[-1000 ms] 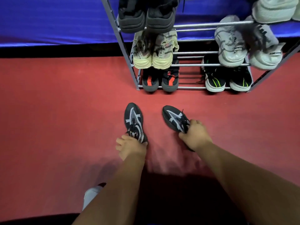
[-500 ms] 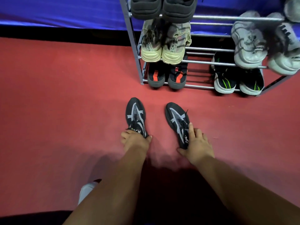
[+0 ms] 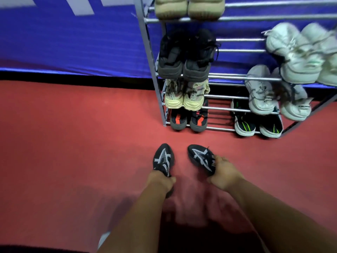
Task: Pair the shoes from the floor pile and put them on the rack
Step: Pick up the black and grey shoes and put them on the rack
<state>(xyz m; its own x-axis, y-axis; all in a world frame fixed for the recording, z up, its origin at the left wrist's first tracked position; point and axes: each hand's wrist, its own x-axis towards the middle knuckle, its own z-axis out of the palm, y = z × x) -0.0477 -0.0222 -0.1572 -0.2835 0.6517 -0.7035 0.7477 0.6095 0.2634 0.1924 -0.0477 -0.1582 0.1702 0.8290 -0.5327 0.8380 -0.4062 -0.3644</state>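
Observation:
Two matching black knit shoes with grey-white stripes are in front of the rack, toes pointing at it. My left hand grips the heel of the left shoe. My right hand grips the heel and laces of the right shoe, which is tilted with its toe to the left. The grey metal shoe rack stands just beyond, against the blue wall. Its middle section between the shoe pairs shows bare bars.
On the rack's left side sit beige shoes, black shoes, cream shoes and black-orange shoes; at right, white sneakers, more white sneakers, black-green shoes. Red floor surrounds everything.
My view has tipped up, showing more rack shelves. My right hand has closed around the right shoe's heel and turned its toe leftward; my left hand still holds the left shoe.

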